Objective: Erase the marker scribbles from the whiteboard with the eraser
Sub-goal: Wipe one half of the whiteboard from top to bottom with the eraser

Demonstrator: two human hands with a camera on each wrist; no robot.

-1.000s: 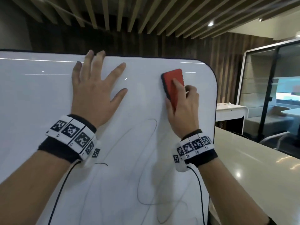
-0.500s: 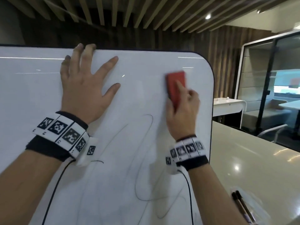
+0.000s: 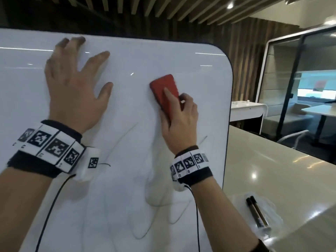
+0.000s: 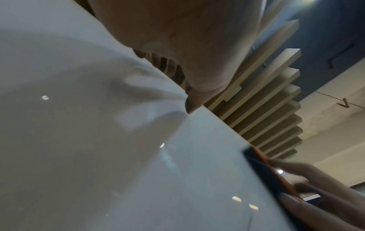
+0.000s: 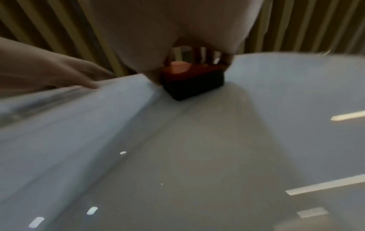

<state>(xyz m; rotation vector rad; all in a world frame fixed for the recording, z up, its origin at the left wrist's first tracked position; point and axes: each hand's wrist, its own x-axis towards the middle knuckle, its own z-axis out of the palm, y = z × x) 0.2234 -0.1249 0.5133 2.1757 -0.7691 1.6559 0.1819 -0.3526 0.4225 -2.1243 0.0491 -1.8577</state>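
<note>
A white whiteboard [image 3: 131, 57] stands upright in front of me, with thin dark marker scribbles [image 3: 156, 202] looping across its lower middle. My right hand [image 3: 179, 120] grips a red eraser [image 3: 163, 91] with a black felt underside [image 5: 194, 87] and presses it flat on the board's upper right part, above the scribbles. My left hand [image 3: 72, 82] lies flat with spread fingers on the board's upper left, fingertips near the top edge. In the left wrist view the eraser [image 4: 264, 170] shows at the lower right, blurred.
A glossy beige table [image 3: 272, 175] stands right of the board. Two dark markers [image 3: 256, 213] lie on a clear plastic bag near its front. A white side table [image 3: 245, 110] and a glass booth [image 3: 300, 88] stand further back right.
My right hand has slid the eraser down and leftward from the board's top right corner. The upper loop of the scribble is wiped away. My left hand stays put.
</note>
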